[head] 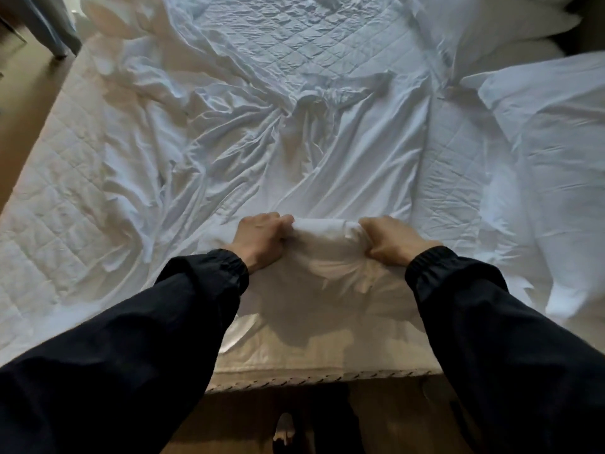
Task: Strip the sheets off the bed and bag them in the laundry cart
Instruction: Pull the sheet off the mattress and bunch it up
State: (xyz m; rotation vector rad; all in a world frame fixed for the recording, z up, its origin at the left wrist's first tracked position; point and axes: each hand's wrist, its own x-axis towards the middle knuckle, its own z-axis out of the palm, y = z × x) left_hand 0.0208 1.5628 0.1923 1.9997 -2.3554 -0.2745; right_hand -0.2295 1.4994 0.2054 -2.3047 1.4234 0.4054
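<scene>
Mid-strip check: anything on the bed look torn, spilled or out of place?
Nothing torn or spilled. The sheet is rumpled, as expected, with the left hand and right hand gripping its bunched edge. Pillows lie to the right, close beside the sheet.

Off-task items | you see a creased white pillow [550,103] lying at your right | more white pillows [484,24] are stacked beyond it at top right | a grey-blue curtain [55,27] hangs at top left | brown floor [23,103] runs along your left | a light shoe [284,429] shows at the bottom edge, blurred
</scene>
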